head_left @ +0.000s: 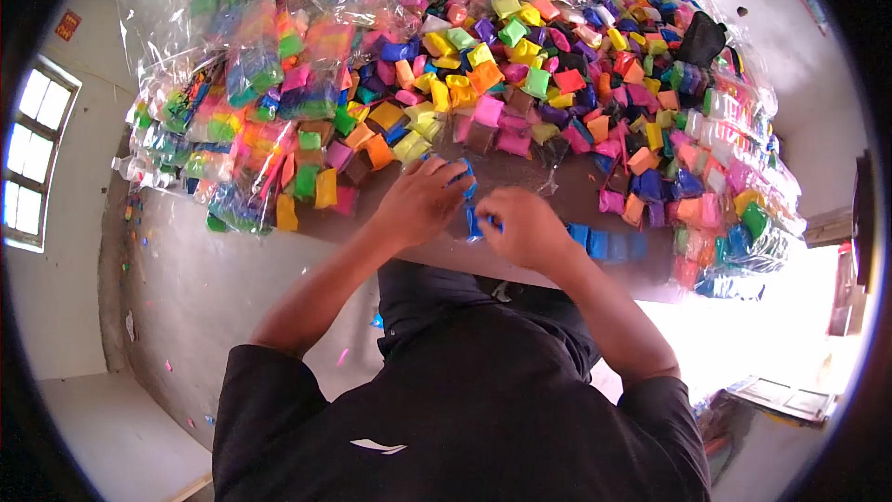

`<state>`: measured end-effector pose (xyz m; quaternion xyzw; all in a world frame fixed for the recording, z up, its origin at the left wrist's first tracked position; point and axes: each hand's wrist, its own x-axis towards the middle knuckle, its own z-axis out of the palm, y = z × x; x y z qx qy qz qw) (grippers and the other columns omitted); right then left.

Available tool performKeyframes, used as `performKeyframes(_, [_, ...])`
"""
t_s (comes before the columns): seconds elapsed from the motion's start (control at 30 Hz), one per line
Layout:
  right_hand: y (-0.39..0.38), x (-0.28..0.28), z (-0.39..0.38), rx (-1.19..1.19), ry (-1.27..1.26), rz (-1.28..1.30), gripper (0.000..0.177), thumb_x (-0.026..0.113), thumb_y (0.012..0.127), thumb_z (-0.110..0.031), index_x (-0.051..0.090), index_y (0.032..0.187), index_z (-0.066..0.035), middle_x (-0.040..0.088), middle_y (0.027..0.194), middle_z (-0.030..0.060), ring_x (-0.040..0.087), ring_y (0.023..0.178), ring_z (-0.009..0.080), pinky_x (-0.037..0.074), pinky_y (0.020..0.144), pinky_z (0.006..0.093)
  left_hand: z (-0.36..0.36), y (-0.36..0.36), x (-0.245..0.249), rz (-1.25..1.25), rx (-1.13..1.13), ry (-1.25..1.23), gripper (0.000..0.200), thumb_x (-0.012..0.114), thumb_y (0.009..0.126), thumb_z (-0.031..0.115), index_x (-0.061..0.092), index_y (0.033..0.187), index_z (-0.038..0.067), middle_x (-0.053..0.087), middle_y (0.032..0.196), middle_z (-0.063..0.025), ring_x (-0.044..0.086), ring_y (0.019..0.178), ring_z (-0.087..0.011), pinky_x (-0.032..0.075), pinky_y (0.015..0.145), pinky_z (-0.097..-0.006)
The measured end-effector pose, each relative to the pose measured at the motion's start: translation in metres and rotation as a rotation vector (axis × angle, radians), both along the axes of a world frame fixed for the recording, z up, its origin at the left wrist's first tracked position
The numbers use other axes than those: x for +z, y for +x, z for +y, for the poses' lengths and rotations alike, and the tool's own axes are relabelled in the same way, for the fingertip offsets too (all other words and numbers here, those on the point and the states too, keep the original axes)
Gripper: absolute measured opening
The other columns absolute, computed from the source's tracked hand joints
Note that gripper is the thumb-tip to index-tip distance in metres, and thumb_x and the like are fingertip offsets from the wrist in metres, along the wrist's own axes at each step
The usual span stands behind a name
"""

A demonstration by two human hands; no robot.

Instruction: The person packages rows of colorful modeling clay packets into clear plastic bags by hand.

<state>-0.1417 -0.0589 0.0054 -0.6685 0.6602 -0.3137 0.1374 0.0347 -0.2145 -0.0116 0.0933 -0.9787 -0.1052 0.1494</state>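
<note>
My left hand (426,200) reaches over the table edge with its fingers curled round a small blue packet (467,170). My right hand (526,227) is closed beside it, thumb and fingers pinched, with a bit of blue showing at the fingertips. Between the two hands a second blue packet (473,222) lies on the brown tabletop (427,240). Just right of my right hand is a row of blue packets (606,244), darker at the left and lighter at the right.
Small packets of many colours (520,60) are heaped over the table's far side. Clear plastic bags of packets (251,130) cover the left end; more bags (729,186) line the right. A black item (703,38) rests on the heap. A window (35,153) is at left.
</note>
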Motion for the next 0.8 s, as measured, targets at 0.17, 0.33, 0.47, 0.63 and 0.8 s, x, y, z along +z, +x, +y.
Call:
performKeyframes(0.17, [0.012,-0.032,0.004,0.059,0.224,0.266,0.031,0.071,0.079,-0.013,0.067,0.109,-0.004,0.065,0.104,0.0183,0.064,0.102,0.0393,0.053,0.089,0.0481,0.0,-0.005,-0.001,-0.068,-0.014,-0.002,0.044,0.065,0.089,0.015,0.063,0.133,0.012,0.057,0.142,-0.0074,0.051,0.128,-0.0314,0.042,0.107,-0.0473])
performKeyframes(0.33, [0.02,-0.043,-0.011,0.076,0.312,0.332,0.039,0.071,0.076,-0.012,0.066,0.114,-0.002,0.064,0.106,0.0189,0.063,0.102,0.0399,0.053,0.09,0.0476,0.002,-0.003,-0.002,-0.039,-0.009,-0.007,0.045,0.063,0.088,0.011,0.062,0.133,0.011,0.057,0.143,-0.0072,0.051,0.128,-0.0316,0.041,0.108,-0.0474])
performKeyframes(0.47, [0.019,0.008,0.004,0.096,0.213,0.198,0.041,0.074,0.078,-0.017,0.065,0.115,-0.001,0.067,0.104,0.0189,0.066,0.1,0.0372,0.054,0.087,0.0457,-0.002,0.0,-0.002,-0.051,-0.027,-0.005,0.043,0.062,0.089,0.013,0.062,0.132,0.01,0.058,0.141,-0.007,0.051,0.128,-0.0318,0.041,0.107,-0.048])
performKeyframes(0.63, [-0.024,0.025,-0.036,-0.27,0.118,-0.284,0.044,0.079,0.082,-0.029,0.068,0.115,-0.002,0.074,0.101,0.0184,0.073,0.09,0.0319,0.056,0.082,0.0436,0.0,-0.005,-0.005,0.036,-0.026,-0.031,0.035,0.066,0.085,0.014,0.066,0.12,0.009,0.061,0.131,-0.0084,0.055,0.121,-0.0309,0.044,0.104,-0.0466])
performKeyframes(0.8, [-0.043,-0.033,-0.087,-0.279,0.41,-0.059,0.034,0.071,0.084,-0.03,0.075,0.098,0.001,0.073,0.094,0.0255,0.073,0.091,0.0384,0.057,0.083,0.0481,0.002,-0.01,-0.001,0.011,-0.017,0.021,0.038,0.066,0.085,0.012,0.065,0.122,0.005,0.061,0.132,-0.011,0.056,0.122,-0.0312,0.044,0.105,-0.0455])
